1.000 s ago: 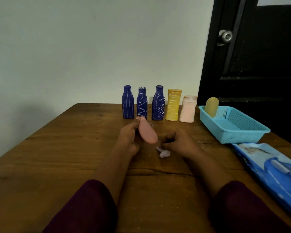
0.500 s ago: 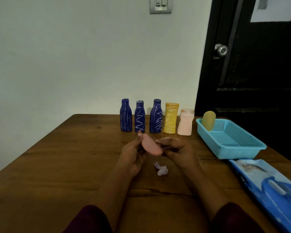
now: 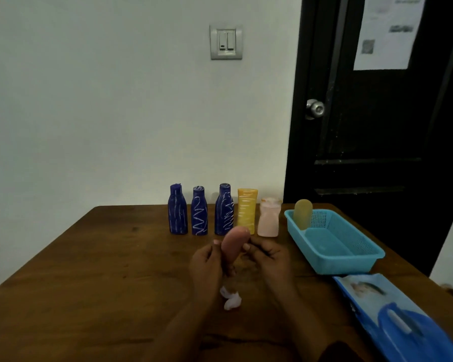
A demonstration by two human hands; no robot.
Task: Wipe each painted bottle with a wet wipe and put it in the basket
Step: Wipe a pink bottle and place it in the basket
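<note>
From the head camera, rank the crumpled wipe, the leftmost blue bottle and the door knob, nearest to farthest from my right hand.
Measured from the right hand, which holds the pink bottle:
1. Crumpled wipe, just left of the wrist, on the near side.
2. Leftmost blue bottle, at the far left of the back row.
3. Door knob, beyond the table, high on the right.

1. Only one cam, head-worn, sitting above and behind where the left hand (image 3: 205, 262) and right hand (image 3: 270, 257) hold the pink bottle (image 3: 233, 244).
2. Faces forward, tilted slightly down: the grip lands low-centre, wall (image 3: 115, 113) and door (image 3: 377, 131) filling everything above it.
3. Pretty near; both forearms (image 3: 183, 330) run from the bottom edge up to the grip.
4. Wide-angle, so the table (image 3: 89, 283) spreads out both sides of the grip, basket (image 3: 348, 266) to its right.
</note>
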